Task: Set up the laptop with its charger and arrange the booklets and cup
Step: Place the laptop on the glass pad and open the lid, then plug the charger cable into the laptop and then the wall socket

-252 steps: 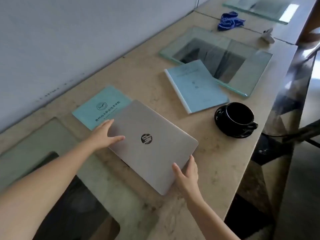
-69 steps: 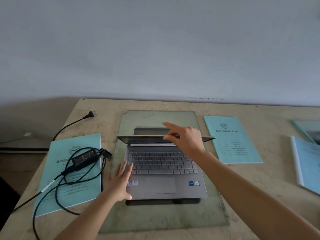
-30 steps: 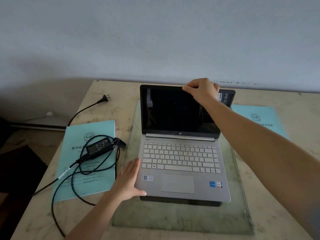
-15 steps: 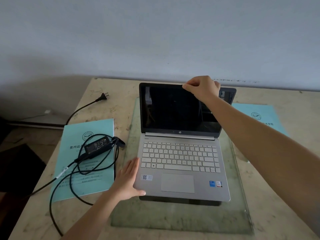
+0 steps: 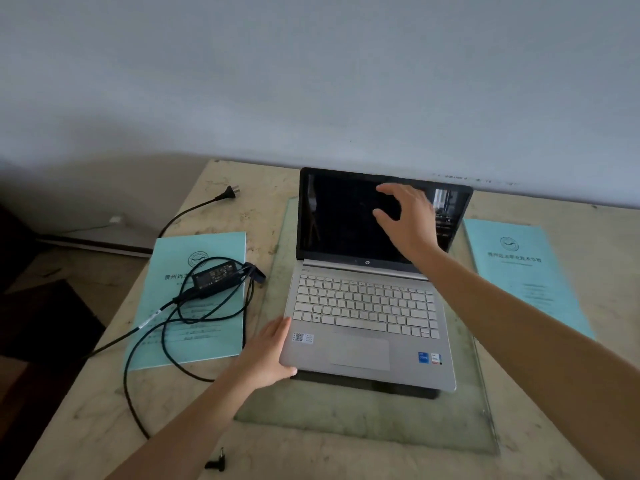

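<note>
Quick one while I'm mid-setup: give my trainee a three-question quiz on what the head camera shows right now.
1. True or false: the laptop stands open on the glass sheet.
2. What lies on the left booklet? A) a cup B) the charger brick and its coiled cable C) nothing
3. Fill in: the left hand rests against the laptop's front-left ____.

Key
1. True; the screen is dark.
2. B. The wall plug lies loose on the table, and the barrel connector lies near the front edge, not in the laptop.
3. Corner. The right hand is open in front of the screen.
</note>
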Tool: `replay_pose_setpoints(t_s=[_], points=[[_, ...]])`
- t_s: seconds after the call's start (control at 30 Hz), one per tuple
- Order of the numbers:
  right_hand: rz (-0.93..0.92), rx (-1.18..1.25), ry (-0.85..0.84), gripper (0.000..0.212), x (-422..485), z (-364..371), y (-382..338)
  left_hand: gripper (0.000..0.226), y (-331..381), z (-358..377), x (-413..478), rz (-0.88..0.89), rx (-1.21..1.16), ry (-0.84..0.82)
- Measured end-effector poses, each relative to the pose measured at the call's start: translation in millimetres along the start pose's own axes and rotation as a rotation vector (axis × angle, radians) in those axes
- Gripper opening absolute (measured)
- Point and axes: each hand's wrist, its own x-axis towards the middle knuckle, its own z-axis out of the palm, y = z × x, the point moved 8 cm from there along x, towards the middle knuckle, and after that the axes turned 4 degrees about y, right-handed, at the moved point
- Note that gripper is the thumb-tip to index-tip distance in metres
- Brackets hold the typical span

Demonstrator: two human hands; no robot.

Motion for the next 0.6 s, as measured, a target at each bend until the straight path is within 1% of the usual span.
replay_pose_setpoints(t_s=[0.1, 0.17, 0.23, 0.3, 0.37, 0.43, 0.47, 0.53, 0.6], points=[[-0.004, 0.123, -0.130, 0.041, -44, 28, -26, 0.089, -9, 2, -25, -0.025, 0.039, -0.003], [0.050, 0.179, -0.182, 0.042, -69, 48, -27, 0.083, -14, 3, -31, -0.012, 0.042, 0.000], [0.090, 0.199, -0.264, 0.043, -104, 74, -27, 0.077, -23, 3, -42, -0.003, -0.006, 0.012], [0.077, 0.208, -0.372, 0.044, -142, 100, -40, 0.068, -40, -1, -63, -0.005, -0.087, 0.078], [0.061, 0.228, -0.470, 0.043, -176, 123, -52, 0.053, -57, -4, -83, -0.007, -0.133, 0.180], [0.054, 0.238, -0.547, 0.041, -203, 140, -60, 0.037, -76, -3, -102, -0.056, -0.156, 0.227], [0.048, 0.241, -0.586, 0.039, -215, 148, -64, 0.033, -85, 0, -111, -0.091, -0.173, 0.214], [0.033, 0.237, -0.680, 0.037, -236, 163, -74, 0.031, -100, 10, -130, -0.129, -0.166, 0.150], [0.024, 0.198, -0.758, 0.035, -252, 176, -83, 0.033, -108, 20, -142, -0.109, -0.080, 0.090]])
